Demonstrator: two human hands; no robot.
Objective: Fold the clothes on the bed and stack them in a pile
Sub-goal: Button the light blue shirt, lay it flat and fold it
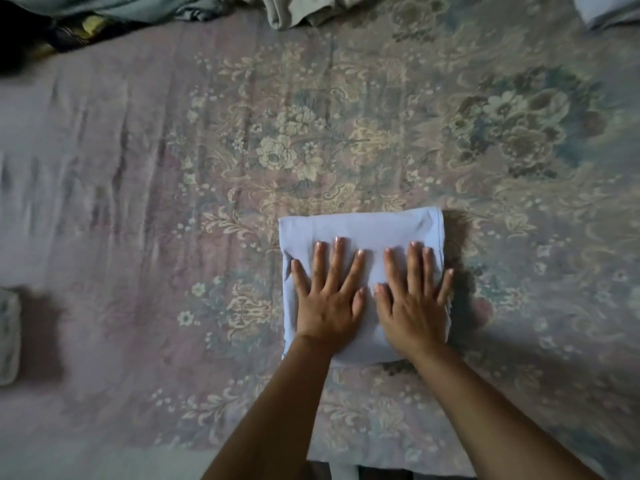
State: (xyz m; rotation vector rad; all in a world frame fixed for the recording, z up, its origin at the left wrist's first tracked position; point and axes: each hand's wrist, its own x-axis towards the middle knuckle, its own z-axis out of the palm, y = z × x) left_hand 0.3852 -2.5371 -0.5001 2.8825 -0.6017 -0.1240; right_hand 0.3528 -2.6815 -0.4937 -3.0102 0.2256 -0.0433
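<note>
Hands, left hand [329,299] and right hand [414,301], spread flat, pressing folded blue cloth [363,233] on bed [138,202]. We judge lifting carelessly lets folds spring open.

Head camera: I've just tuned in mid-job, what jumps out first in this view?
Two flat hands, the left hand and right hand, press side by side on a folded pale blue garment lying low and centre on the floral bedspread. Unfolded grey-green clothes are heaped along the far edge of the bed. A small folded item lies at the left edge of the frame, too blurred to identify.
</note>
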